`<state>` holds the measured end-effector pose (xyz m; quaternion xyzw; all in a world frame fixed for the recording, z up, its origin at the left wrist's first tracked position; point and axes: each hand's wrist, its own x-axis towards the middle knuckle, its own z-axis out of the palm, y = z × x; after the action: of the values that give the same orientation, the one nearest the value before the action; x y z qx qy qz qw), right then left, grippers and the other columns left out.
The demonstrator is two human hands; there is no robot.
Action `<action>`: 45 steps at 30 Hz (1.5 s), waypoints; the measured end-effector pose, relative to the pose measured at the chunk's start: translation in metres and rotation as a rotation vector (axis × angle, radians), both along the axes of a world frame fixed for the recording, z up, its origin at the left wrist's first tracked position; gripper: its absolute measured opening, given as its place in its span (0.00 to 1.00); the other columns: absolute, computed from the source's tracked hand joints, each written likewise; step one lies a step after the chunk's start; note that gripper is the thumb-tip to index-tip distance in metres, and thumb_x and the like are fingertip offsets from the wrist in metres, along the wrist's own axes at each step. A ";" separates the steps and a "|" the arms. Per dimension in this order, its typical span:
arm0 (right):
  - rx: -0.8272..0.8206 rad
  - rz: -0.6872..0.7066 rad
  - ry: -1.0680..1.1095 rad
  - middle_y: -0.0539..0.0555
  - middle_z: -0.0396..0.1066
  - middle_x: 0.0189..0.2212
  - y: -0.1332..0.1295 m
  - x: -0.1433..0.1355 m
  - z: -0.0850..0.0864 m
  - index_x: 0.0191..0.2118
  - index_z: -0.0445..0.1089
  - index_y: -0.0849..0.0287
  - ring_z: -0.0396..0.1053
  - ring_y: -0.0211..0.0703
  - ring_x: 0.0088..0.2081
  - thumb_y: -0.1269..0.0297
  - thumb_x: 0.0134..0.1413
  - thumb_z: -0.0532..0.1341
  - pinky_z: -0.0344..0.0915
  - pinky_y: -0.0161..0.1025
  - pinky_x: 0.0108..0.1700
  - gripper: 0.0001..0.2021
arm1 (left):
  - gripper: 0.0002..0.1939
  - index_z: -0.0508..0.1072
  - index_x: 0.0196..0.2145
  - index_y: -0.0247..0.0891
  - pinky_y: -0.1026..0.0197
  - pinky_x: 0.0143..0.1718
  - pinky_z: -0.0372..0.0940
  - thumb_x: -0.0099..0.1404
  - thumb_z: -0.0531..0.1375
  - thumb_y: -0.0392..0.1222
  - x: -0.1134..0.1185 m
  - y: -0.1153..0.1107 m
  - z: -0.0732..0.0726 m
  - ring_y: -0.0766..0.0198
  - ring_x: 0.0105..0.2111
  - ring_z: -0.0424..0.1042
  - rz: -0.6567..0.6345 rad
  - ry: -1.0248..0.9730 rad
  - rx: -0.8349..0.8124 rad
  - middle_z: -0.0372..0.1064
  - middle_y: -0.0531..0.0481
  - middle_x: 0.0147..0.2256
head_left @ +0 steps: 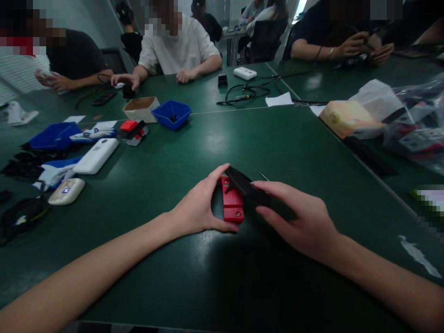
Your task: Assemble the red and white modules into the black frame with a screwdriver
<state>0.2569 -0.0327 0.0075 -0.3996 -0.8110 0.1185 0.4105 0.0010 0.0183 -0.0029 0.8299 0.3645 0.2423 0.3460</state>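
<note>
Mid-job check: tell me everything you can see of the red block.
The red block looks like plastic, with a stepped face and a screw toward its near end. It is over the green table, framed by the left hand, thumb at its near edge. A black object in the right hand hides part of its right side; whether they touch is unclear.

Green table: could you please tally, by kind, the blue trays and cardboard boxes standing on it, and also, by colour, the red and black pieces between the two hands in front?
Blue trays: 2
Cardboard box: 1
Red piece: 1
Black piece: 1
Total: 5
</note>
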 end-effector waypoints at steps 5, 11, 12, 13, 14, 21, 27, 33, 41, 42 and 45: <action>0.232 0.137 -0.195 0.63 0.79 0.52 -0.007 -0.004 0.006 0.60 0.66 0.62 0.76 0.49 0.55 0.73 0.68 0.56 0.74 0.46 0.60 0.17 | 0.71 0.44 0.74 0.46 0.35 0.63 0.64 0.42 0.79 0.60 0.000 0.001 -0.003 0.36 0.61 0.70 -0.023 -0.012 0.076 0.65 0.35 0.63; 0.321 0.143 -0.419 0.65 0.74 0.58 -0.009 -0.016 0.004 0.60 0.68 0.64 0.73 0.58 0.58 0.71 0.68 0.57 0.75 0.52 0.59 0.17 | 0.59 0.46 0.73 0.42 0.38 0.61 0.67 0.53 0.75 0.52 0.001 0.001 -0.004 0.39 0.62 0.70 -0.052 0.029 0.183 0.61 0.31 0.66; 0.297 0.136 -0.442 0.67 0.72 0.60 -0.008 -0.017 0.002 0.60 0.67 0.65 0.72 0.61 0.59 0.69 0.68 0.58 0.75 0.54 0.59 0.18 | 0.61 0.47 0.72 0.41 0.37 0.61 0.66 0.52 0.75 0.54 0.001 0.001 -0.004 0.37 0.62 0.69 -0.052 0.030 0.194 0.60 0.30 0.67; 0.264 0.129 -0.453 0.69 0.70 0.61 -0.007 -0.017 0.001 0.61 0.66 0.66 0.70 0.63 0.61 0.68 0.68 0.59 0.75 0.57 0.58 0.19 | 0.63 0.47 0.72 0.41 0.37 0.62 0.66 0.50 0.76 0.57 0.001 0.001 -0.004 0.36 0.63 0.68 -0.054 0.028 0.201 0.59 0.30 0.67; 0.229 0.128 -0.456 0.70 0.68 0.63 -0.006 -0.017 -0.001 0.62 0.65 0.66 0.69 0.65 0.62 0.67 0.68 0.59 0.75 0.59 0.58 0.20 | 0.65 0.47 0.72 0.41 0.36 0.62 0.65 0.47 0.77 0.60 0.001 0.002 -0.004 0.35 0.63 0.67 -0.056 0.027 0.202 0.58 0.30 0.68; 0.103 0.174 -0.424 0.75 0.60 0.67 -0.005 -0.011 -0.004 0.66 0.60 0.65 0.64 0.66 0.65 0.70 0.66 0.59 0.71 0.64 0.60 0.24 | 0.60 0.56 0.69 0.41 0.31 0.65 0.59 0.46 0.76 0.63 0.001 0.003 -0.003 0.34 0.66 0.62 -0.058 0.062 0.246 0.60 0.30 0.66; 0.033 0.177 -0.432 0.73 0.57 0.69 -0.002 -0.006 -0.008 0.68 0.57 0.60 0.61 0.64 0.68 0.70 0.67 0.58 0.71 0.62 0.60 0.26 | 0.58 0.60 0.66 0.37 0.30 0.66 0.58 0.46 0.74 0.68 -0.001 0.006 0.001 0.34 0.67 0.59 -0.128 0.036 0.233 0.60 0.28 0.66; -0.076 0.177 -0.417 0.67 0.55 0.71 0.000 0.002 -0.012 0.72 0.51 0.55 0.61 0.61 0.68 0.65 0.68 0.58 0.72 0.63 0.59 0.30 | 0.43 0.64 0.62 0.38 0.37 0.65 0.63 0.57 0.70 0.63 -0.001 0.003 0.005 0.41 0.63 0.65 -0.117 -0.005 0.205 0.65 0.33 0.61; -0.207 0.119 -0.354 0.63 0.55 0.72 -0.001 0.003 -0.014 0.73 0.47 0.51 0.59 0.60 0.70 0.61 0.67 0.60 0.66 0.68 0.64 0.33 | 0.43 0.65 0.61 0.39 0.38 0.64 0.64 0.55 0.72 0.60 -0.001 0.002 0.005 0.41 0.62 0.66 -0.105 -0.004 0.194 0.65 0.34 0.61; -0.217 0.119 -0.352 0.63 0.54 0.72 -0.001 0.003 -0.013 0.73 0.47 0.51 0.59 0.61 0.70 0.61 0.67 0.60 0.66 0.68 0.64 0.33 | 0.43 0.65 0.61 0.39 0.38 0.64 0.64 0.54 0.72 0.60 -0.001 0.002 0.005 0.41 0.62 0.66 -0.106 -0.005 0.196 0.66 0.34 0.61; -0.229 0.121 -0.340 0.63 0.54 0.72 -0.001 0.003 -0.012 0.73 0.48 0.51 0.58 0.61 0.70 0.62 0.67 0.60 0.64 0.69 0.65 0.33 | 0.42 0.65 0.60 0.40 0.37 0.64 0.64 0.55 0.72 0.60 -0.001 0.002 0.006 0.40 0.62 0.66 -0.113 -0.018 0.207 0.65 0.34 0.60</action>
<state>0.2598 -0.0338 -0.0048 -0.4085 -0.8724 0.1650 0.2119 0.0001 0.0202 0.0027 0.8782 0.2871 0.2663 0.2748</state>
